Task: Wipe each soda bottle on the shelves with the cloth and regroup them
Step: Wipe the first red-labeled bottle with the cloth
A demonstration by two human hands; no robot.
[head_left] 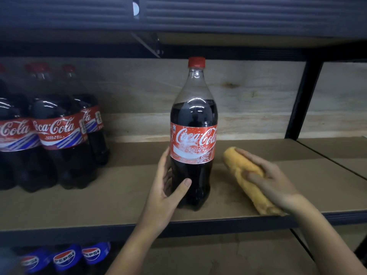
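A large Coca-Cola bottle (193,133) with a red cap and a worn red label stands upright alone in the middle of the brown shelf board (99,199). My left hand (168,187) grips its lower body, thumb across the front and fingers behind. To the right, my right hand (272,179) holds a rolled orange-yellow cloth (246,175) that lies on the shelf, apart from the bottle. Several more Coca-Cola bottles (57,126) stand grouped at the left of the same shelf.
Pepsi bottles (65,259) with blue labels stand on the shelf below, at lower left. A black upright post (303,100) divides the shelving at the right. A plywood back panel (248,92) closes the rear. Another dark shelf (198,20) hangs overhead.
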